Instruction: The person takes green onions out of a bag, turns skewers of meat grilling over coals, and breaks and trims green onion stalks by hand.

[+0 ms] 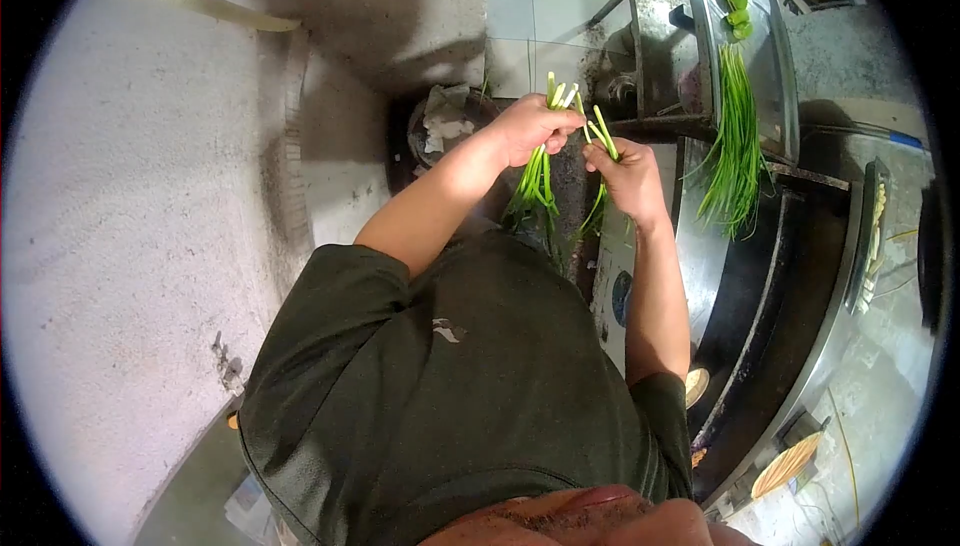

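My left hand (537, 130) is closed around a bunch of green stalks (535, 186); their pale cut ends stick up above the fist and the thin leaves hang below it. Close beside it on the right, my right hand (628, 171) pinches a few more green stalks (602, 132), with leaves trailing down under the fingers. The two hands are nearly touching at their fingertips. A larger pile of long green leaves (735, 136) lies on the metal counter to the right, draped over its front edge.
Below the hands, a round bin (425, 136) holds crumpled pale material. A white wall (140, 196) rises at the left. On the right are a metal-edged counter (790, 96), a dark recess (785, 296), a long narrow tray (868, 236) and a round woven item (787, 464).
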The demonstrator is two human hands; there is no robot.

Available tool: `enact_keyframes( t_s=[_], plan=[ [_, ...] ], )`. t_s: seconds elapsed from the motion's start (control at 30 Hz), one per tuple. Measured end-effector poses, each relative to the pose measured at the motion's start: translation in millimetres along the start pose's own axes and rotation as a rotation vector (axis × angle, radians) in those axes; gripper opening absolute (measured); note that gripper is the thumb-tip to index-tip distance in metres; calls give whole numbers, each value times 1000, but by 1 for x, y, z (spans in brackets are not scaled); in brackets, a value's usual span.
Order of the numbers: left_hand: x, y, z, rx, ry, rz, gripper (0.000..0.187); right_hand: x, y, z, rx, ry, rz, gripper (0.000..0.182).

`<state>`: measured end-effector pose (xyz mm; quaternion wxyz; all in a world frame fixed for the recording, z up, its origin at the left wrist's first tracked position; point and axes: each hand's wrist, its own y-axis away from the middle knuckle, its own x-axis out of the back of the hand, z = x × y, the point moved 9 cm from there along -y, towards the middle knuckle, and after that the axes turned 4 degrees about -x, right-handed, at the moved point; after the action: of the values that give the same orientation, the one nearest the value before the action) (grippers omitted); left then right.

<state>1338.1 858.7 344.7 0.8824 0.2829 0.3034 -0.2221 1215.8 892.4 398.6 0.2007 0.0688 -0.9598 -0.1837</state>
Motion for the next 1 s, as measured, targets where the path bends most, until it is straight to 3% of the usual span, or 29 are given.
enact_keyframes(
  t_s=[0.13,0.37,0.47,0.6,0.67,0.73,0.87,1.0],
  plan=[
    [-3,-2,1,-29,118,-38,10,5,0,1,-39,-3,27,17],
    [-12,2,4,-188,-162,-90,11,7,-2,0,-33,-34,35,16],
    [-7,1,4,-235,-390,36,13,6,-3,2,4,-66,56,16],
    [-5,6,14,-210,-452,118,18,7,-4,6,7,-75,60,15],
    [9,2,13,-171,-353,186,16,10,-2,8,-34,-77,65,16],
    [18,4,26,-254,-163,190,16,12,-2,14,-58,-84,60,16],
    [70,9,49,-357,94,477,17,12,-4,29,-98,-174,34,16],
    [115,19,32,-327,66,664,16,-7,-8,30,-197,-420,-69,17]
  ],
)
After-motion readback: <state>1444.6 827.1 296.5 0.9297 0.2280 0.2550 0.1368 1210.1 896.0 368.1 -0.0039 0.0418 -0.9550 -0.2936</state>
